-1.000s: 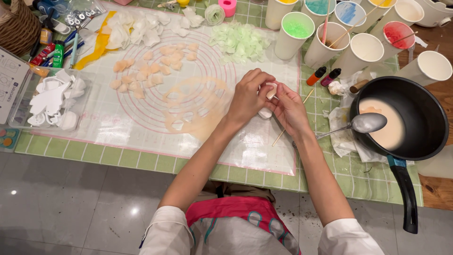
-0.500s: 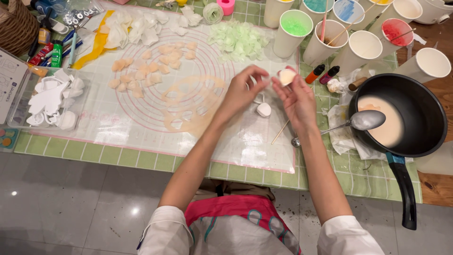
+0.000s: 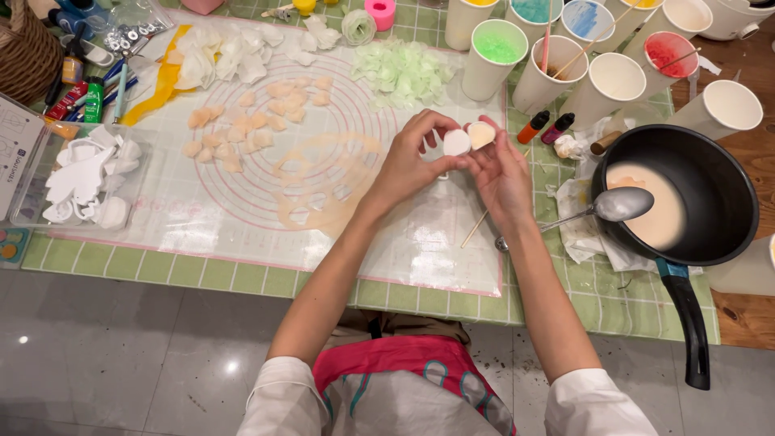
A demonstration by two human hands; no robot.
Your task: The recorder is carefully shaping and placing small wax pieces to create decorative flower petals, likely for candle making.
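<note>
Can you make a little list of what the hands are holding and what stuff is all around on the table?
left hand: holds a small white cutter
right hand: holds a pale peach petal piece
mat: clear, with round rings
on the mat: peach petals, white petals, green petals
pan: black, creamy liquid inside, spoon resting on its rim
cups: white, some with coloured stuff
left side: clear box of white cutters

Counts on my surface

Eight paper cups (image 3: 617, 83), one black pan (image 3: 710, 190), one spoon (image 3: 617, 205), two small dye bottles (image 3: 546, 127), one basket (image 3: 28, 50), and two round pieces (image 3: 457, 143) in my fingers.
</note>
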